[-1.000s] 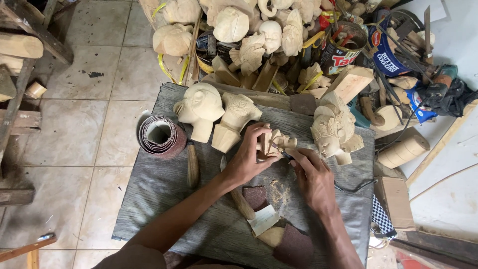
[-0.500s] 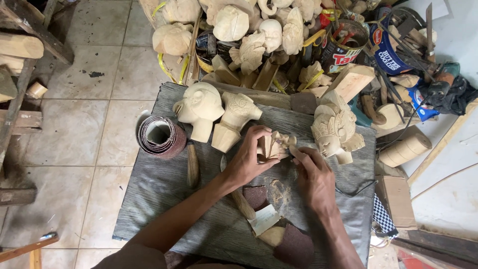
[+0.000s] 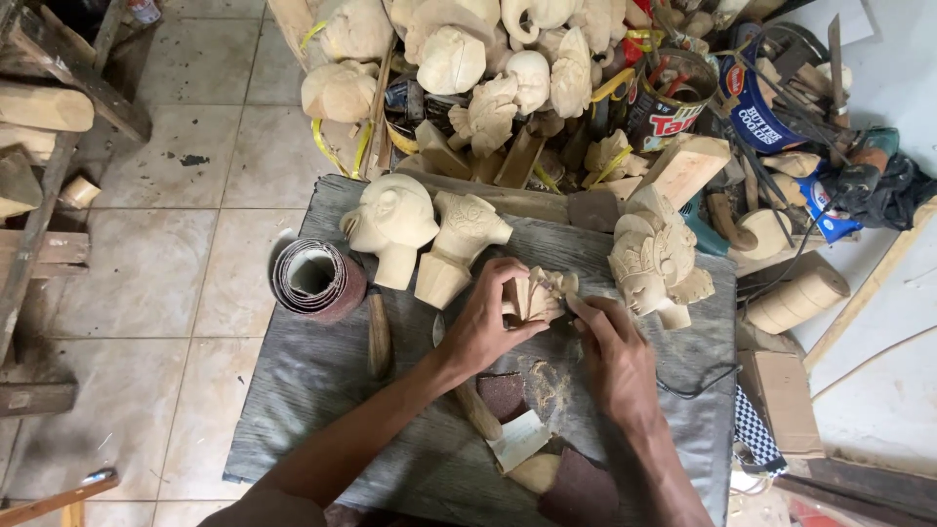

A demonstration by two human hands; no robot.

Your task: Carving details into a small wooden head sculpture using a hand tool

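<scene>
Fingers (image 3: pixel 508 283) of the left hand (image 3: pixel 485 327) are curled round a small pale wooden carving (image 3: pixel 539 293), which is gripped from its left side and held just above the grey worktop (image 3: pixel 322 390), near its middle. The right hand (image 3: pixel 615 356) is pressed against the carving's right side, its fingers (image 3: pixel 584 310) closed; whether a tool or a scrap of sandpaper is pinched there cannot be told. Pale wood dust (image 3: pixel 547 379) is scattered on the worktop directly below the two hands.

A roll of sandpaper (image 3: pixel 317 280) is stood at the worktop's left edge, and a wooden-handled tool (image 3: pixel 378 332) is laid just beside it. Two larger carved heads, a smooth bald head (image 3: pixel 390 222) and a patterned bust (image 3: pixel 459 244), are set upright and touching behind the left hand. A third ornate carved head (image 3: pixel 654 259) is placed near the right hand. Dark sandpaper pieces (image 3: pixel 576 493) and a pale paper scrap (image 3: pixel 517 441) are spread between the forearms. Many unfinished carvings (image 3: pixel 459 59) are piled on the floor beyond the worktop.
</scene>
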